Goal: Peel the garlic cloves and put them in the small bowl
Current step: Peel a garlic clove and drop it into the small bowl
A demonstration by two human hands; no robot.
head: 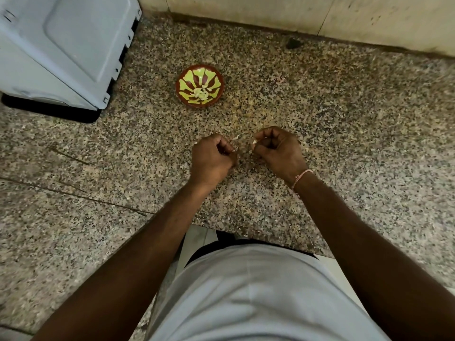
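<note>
Head view, looking down on a speckled granite counter [320, 124].

Small bowl [200, 86]: red-brown with a yellow-green petal pattern, upright on the counter, beyond the hands and slightly to their left. A cluster of pale peeled cloves [200, 92] lies at its centre; count not resolvable.

Left hand [213, 156]: fingers curled in, knuckles up. A thin pale sliver of garlic skin [235, 137] projects from the thumb-and-forefinger pinch. Its long axis runs diagonally, free end pointing away from the person and toward the right hand.

Right hand [277, 150]: fingers curled, gripping a small pale piece, the garlic clove [254, 142], only its tip visible at the thumb side, facing the left hand. Its long axis cannot be judged; most of it is hidden in the grip. A pinkish thread band [301, 178] circles the wrist.

The 2 hands are near each other but not touching, a narrow gap between them, both held over the counter near its front edge. Contact with the counter surface cannot be told.

Other: grey-white plastic appliance [61, 45] at upper left on the counter; tiled wall [295, 13] along the back; a small dark spot [293, 43] near the wall.
</note>
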